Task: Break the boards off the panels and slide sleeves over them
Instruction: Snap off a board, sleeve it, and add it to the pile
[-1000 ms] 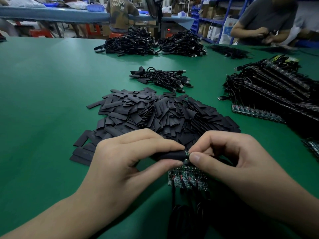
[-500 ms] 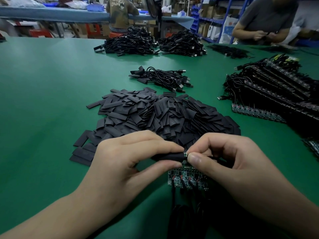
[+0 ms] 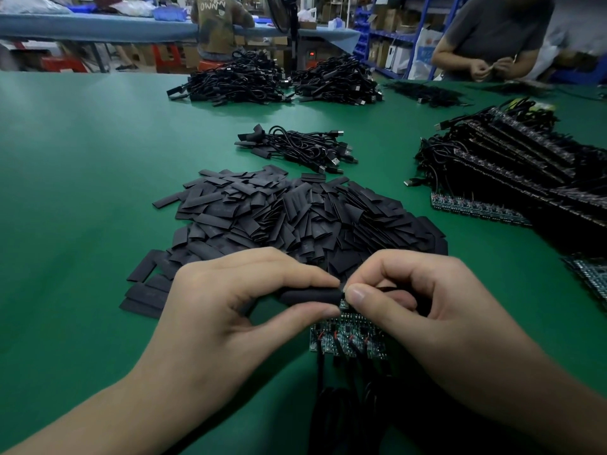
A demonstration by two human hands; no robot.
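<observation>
The green table [image 3: 82, 198] offers open passage along its whole left side. Just ahead the sleeve pile [image 3: 295, 218] stands in the way, a cable bundle [image 3: 295, 147] beyond it, and stacked panels [image 3: 525, 178] crowd the right.

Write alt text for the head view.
The left hand holds a black sleeve while the right hand pinches a small board at its open end, above a green table. A panel of wired boards lies beneath the hands; a pile of sleeves lies behind.

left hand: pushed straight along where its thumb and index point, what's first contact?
The right hand. The left hand, pinching the black sleeve, points right at the thumb tip pinching the board. There is almost no gap, and depth looks matched, though that's uncertain.
</observation>
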